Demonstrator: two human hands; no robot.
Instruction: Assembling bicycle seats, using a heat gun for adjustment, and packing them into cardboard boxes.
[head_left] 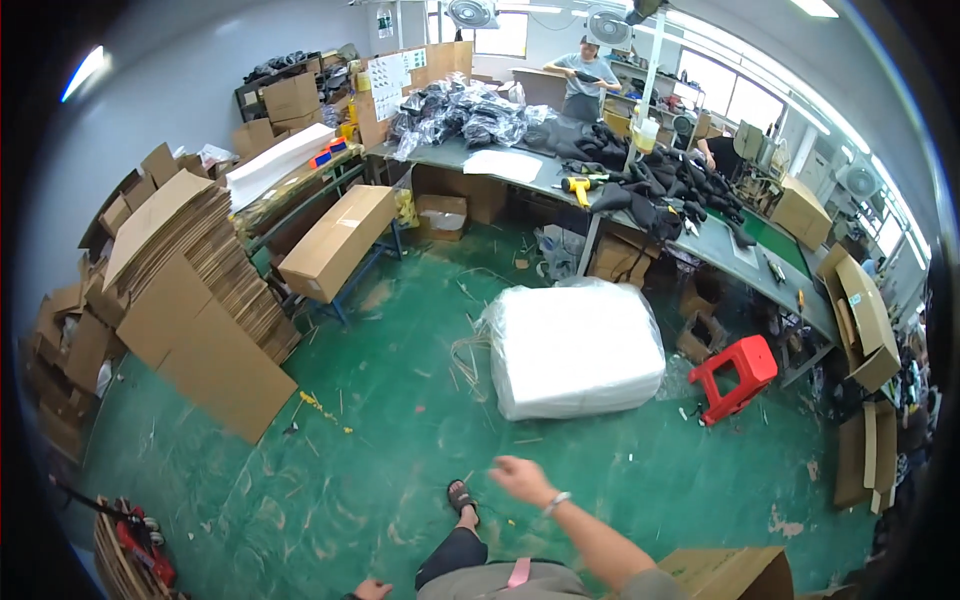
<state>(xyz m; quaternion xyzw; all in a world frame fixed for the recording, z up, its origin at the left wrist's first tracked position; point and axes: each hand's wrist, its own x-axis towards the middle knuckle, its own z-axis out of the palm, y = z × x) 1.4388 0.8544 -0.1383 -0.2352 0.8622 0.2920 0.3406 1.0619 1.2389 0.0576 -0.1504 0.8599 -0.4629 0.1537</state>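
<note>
My right hand [522, 480] is held out over the green floor, with a band around the wrist. Its fingers are loosely curled, and nothing shows in them. Low at the bottom edge is my left hand [374, 589], partly cut off; its visible fingers look slightly apart and empty. Ahead of my right hand, and apart from it, a large white bundle [575, 350] wrapped in clear plastic lies on the floor. My sandalled foot [461, 495] is stepping forward between the hands. Close to my right arm is an open cardboard box [725, 570].
Flattened cardboard sheets [190, 250] are stacked at left, one leaning onto the floor. A long carton [340, 240] rests on a blue stand. A red stool [738, 378] stands right of the bundle. Behind is a workbench [540, 178] with black pieces; a person [588, 80] works there.
</note>
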